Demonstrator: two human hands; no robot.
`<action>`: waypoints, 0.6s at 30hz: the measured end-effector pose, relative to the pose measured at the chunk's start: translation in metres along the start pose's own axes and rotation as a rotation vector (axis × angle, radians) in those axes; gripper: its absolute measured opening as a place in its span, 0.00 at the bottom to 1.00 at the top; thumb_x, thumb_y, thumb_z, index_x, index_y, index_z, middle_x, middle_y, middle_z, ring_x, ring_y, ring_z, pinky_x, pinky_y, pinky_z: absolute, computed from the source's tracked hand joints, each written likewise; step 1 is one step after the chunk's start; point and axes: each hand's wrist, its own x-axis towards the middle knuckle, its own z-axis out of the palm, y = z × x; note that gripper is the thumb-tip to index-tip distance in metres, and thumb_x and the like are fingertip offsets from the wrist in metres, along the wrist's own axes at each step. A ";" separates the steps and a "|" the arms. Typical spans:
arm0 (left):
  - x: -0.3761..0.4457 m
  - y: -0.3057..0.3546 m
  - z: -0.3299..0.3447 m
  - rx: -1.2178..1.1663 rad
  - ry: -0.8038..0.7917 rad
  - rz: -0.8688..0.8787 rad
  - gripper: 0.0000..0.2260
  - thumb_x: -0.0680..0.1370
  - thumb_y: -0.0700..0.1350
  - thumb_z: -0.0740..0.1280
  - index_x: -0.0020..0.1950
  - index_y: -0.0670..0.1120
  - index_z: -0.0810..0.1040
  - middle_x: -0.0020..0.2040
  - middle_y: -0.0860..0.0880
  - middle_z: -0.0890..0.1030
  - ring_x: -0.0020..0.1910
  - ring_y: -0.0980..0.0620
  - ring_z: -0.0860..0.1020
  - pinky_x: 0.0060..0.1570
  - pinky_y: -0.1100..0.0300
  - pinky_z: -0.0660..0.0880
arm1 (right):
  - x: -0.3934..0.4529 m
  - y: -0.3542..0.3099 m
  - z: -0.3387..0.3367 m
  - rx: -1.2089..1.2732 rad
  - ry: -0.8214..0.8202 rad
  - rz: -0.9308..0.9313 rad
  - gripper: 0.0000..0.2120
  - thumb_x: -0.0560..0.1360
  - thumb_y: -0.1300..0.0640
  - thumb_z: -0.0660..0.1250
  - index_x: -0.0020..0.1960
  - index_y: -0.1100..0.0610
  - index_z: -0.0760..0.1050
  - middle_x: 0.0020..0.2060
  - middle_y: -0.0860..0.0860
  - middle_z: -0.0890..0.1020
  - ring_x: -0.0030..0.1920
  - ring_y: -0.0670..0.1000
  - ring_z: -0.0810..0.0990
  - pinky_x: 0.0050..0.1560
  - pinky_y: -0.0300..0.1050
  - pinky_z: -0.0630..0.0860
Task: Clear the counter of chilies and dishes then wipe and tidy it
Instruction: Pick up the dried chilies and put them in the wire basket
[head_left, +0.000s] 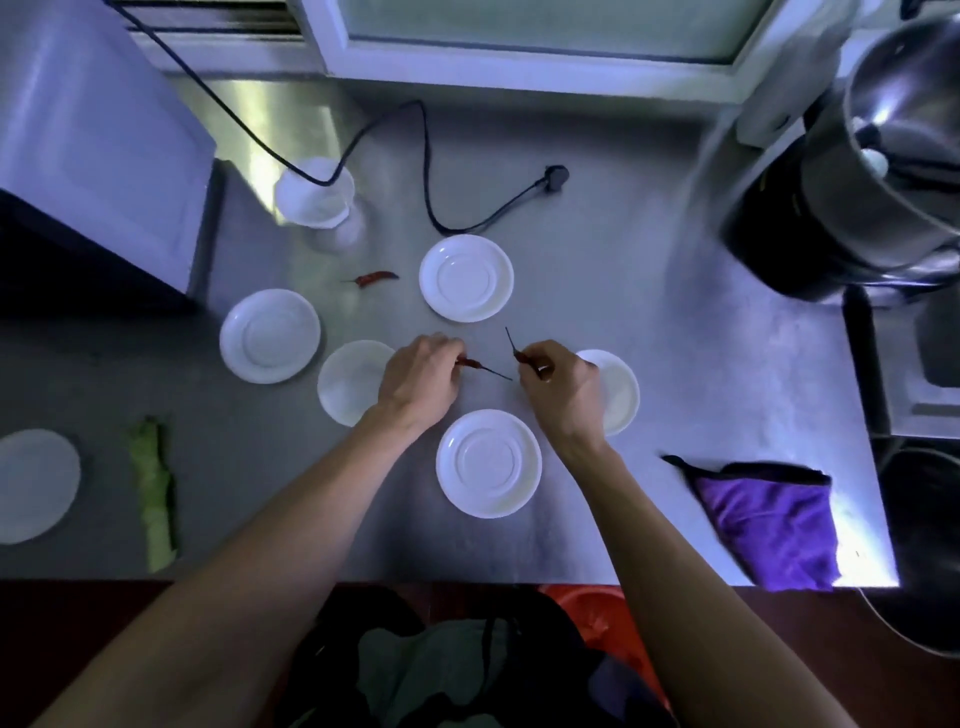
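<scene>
Pinching one chili each, both hands work at mid-bench. Left hand (421, 382) has its fingers curled on a red chili (470, 362), stem pointing right toward the other hand. Right hand (558, 387) grips a second chili (521, 357), stem pointing up and away. The two stems come near each other but do not touch

Third chili (375, 278) lies loose on the bench (649, 322), between the cup and the far saucer, touching neither

Saucers, all white, ringed round the hands:
- far saucer (466, 278), beyond both hands
- left saucer (269, 336), well left of the left hand
- saucer (349, 382) partly under the left wrist
- near saucer (488, 463), between the two forearms
- right saucer (618, 389), partly hidden behind the right hand

White cup (314, 193) stands at the back, a black cord (426, 156) passing over its rim; the plug (555, 176) lies flat on the bench. Green rag (153, 491) lies crumpled at the left front, beside a round white lid (34, 486). Purple cloth (769, 525) is folded at the right front corner. Steel pot (883, 156) sits at the far right; a grey box (93, 130) at the far left
</scene>
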 end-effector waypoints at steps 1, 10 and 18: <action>-0.006 -0.004 -0.007 -0.007 0.019 0.000 0.07 0.77 0.39 0.65 0.52 0.45 0.80 0.49 0.46 0.80 0.51 0.42 0.78 0.45 0.47 0.76 | -0.001 -0.005 0.002 0.002 -0.006 -0.002 0.06 0.75 0.60 0.68 0.49 0.52 0.82 0.39 0.40 0.82 0.41 0.46 0.81 0.44 0.41 0.77; -0.079 -0.075 -0.061 -0.039 0.206 -0.074 0.06 0.77 0.39 0.66 0.52 0.45 0.81 0.49 0.46 0.80 0.50 0.43 0.77 0.46 0.48 0.74 | -0.030 -0.070 0.062 0.042 -0.094 -0.101 0.06 0.74 0.59 0.69 0.49 0.53 0.83 0.39 0.43 0.85 0.41 0.44 0.82 0.44 0.35 0.75; -0.180 -0.159 -0.089 -0.126 0.302 -0.227 0.06 0.78 0.40 0.66 0.52 0.44 0.81 0.49 0.46 0.80 0.49 0.41 0.78 0.48 0.44 0.74 | -0.108 -0.129 0.141 0.010 -0.222 -0.232 0.07 0.74 0.58 0.69 0.49 0.51 0.84 0.39 0.40 0.83 0.43 0.41 0.81 0.45 0.28 0.72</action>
